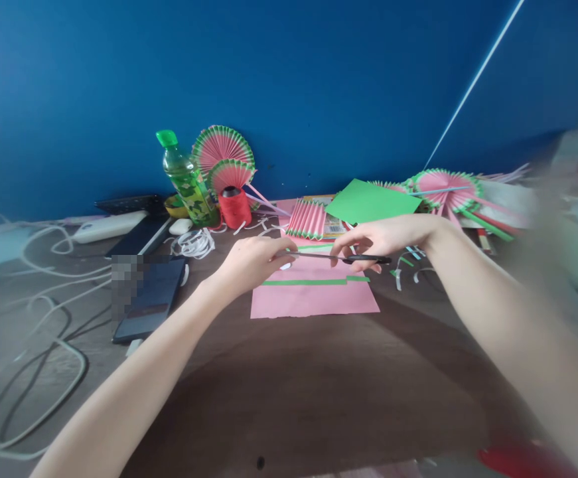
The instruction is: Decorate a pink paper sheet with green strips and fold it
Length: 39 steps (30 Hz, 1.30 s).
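Pink paper [313, 302] with green strips [308, 282] across it lies on the dark table [279, 385]. Above it, my right hand [368, 242] has its fingers around the black handles of a pair of scissors [365, 259], whose thin blades point left. The blade tips reach my left hand [263, 259], its fingers pressed together by them over the paper's upper left part; whether it pinches the tips or something small is hidden. A small white piece [285, 266] shows just under the left fingertips. Behind the hands sits a pleated pink and green paper [307, 220].
A green sheet [368, 202] and pleated fans [445, 189] lie at the back right. Back left stand a green bottle [186, 179], red thread spool [235, 207] and more fans [223, 149]. A phone [152, 299] and white cables [77, 355] occupy the left.
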### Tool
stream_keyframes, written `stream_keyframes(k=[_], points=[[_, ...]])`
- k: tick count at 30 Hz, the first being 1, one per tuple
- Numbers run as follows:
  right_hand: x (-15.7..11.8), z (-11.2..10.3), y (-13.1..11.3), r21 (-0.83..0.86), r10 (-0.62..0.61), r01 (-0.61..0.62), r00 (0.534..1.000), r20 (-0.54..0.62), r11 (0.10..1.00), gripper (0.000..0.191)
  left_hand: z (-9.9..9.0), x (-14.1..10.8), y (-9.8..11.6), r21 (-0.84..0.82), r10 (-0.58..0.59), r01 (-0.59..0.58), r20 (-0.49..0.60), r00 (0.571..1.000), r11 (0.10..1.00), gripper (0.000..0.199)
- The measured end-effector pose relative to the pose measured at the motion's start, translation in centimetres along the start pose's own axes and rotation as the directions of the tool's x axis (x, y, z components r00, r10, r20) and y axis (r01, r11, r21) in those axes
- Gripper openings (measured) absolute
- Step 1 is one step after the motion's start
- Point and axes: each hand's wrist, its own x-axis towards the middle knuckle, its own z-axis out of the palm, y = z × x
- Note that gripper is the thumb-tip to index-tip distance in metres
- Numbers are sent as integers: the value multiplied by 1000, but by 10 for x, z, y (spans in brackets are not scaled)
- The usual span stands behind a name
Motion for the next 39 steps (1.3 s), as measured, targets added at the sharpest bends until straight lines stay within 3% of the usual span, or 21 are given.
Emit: stream_keyframes(k=[39], points=[[-3,-2,2,28,0,0,1000,-7,1000,46,1,-2,2,66,9,-7,-35,999,998,21]])
